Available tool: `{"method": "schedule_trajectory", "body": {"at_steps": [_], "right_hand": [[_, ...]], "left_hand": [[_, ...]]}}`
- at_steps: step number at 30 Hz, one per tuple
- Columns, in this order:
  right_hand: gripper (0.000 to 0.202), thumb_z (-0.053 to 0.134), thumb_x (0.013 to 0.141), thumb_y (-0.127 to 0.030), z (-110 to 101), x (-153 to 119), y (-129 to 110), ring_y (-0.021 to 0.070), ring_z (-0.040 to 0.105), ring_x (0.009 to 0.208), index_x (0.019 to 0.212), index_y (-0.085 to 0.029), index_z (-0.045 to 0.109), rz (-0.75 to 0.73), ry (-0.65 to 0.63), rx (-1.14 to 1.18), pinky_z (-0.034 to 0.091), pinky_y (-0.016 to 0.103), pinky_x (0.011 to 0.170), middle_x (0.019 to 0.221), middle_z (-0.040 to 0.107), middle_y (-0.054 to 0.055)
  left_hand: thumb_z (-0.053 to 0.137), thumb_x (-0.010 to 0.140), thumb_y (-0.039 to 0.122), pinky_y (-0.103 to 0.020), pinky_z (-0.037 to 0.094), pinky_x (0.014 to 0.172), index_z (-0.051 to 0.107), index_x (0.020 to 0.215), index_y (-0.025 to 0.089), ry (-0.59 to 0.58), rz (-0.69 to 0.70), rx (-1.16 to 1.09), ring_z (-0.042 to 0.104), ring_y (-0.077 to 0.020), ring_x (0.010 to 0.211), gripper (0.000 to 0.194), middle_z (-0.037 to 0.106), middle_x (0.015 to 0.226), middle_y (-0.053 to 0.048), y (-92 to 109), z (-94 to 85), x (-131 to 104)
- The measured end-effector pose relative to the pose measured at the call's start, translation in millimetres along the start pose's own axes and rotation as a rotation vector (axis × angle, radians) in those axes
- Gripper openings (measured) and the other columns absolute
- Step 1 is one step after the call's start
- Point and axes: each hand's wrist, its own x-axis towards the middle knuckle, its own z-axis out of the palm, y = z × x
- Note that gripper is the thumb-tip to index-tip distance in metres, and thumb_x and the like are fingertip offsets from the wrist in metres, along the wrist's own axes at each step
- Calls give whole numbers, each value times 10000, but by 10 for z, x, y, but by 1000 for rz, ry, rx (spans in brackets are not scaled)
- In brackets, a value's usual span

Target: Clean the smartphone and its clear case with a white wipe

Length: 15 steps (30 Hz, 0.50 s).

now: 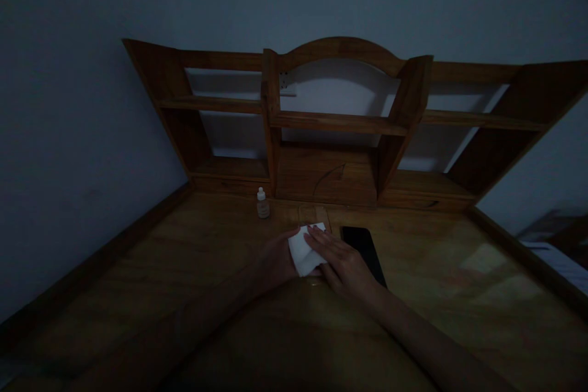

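Note:
A folded white tissue (304, 252) is between my two hands near the middle of the desk. My left hand (278, 264) holds it from the left and below, its fingers mostly hidden by the tissue. The fingers of my right hand (340, 261) press on its upper right face. Just behind the tissue lies a clear, flat case-like object (315, 213), partly covered by my hands. To the right of my right hand rests a black phone (365, 249). A small bottle with a white cap (263, 205) stands upright behind my left hand.
A wooden shelf unit (337, 124) with several compartments stands along the desk's back edge. A thin dark cable (327, 176) hangs in its middle part. Raised wooden rims border the desk (427, 269) on both sides. The room is dim.

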Motion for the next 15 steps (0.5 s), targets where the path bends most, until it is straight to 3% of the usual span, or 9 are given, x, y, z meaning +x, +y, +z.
{"method": "schedule_trajectory", "body": {"at_steps": [4,7,12,15], "right_hand": [[626,440,885,-88,-43,35,-66,207,227,1427,1478,-216,288,-65,-106,1,307,467,1146,1529,311,57],[602,443,878,-85,-69,50,-84,204,218,1431,1458,-200,334,-113,-163,9,257,474,1165,1519,338,59],[563,444,861,-89,-77,24,-37,183,338,1385,1408,-224,422,-176,-132,34,311,468,1141,1442,467,35],[535,465,839,-109,-101,-2,6,203,390,1358,1363,-216,488,-179,-81,-5,351,476,1119,1399,517,40]], "left_hand": [[443,917,455,-416,423,1013,515,1300,160,41,-29,-225,578,-260,1154,489,619,1217,-115,50,25,-8],[468,921,384,-400,407,1015,395,1392,186,91,12,-245,555,-260,1182,516,585,1269,-122,61,49,-14],[403,942,332,-324,463,898,368,1393,254,36,78,-180,601,-217,1087,460,561,1308,-74,68,27,-4],[401,949,327,-330,449,915,369,1385,300,27,112,-149,574,-215,1132,437,544,1332,-51,79,10,-2]]}}
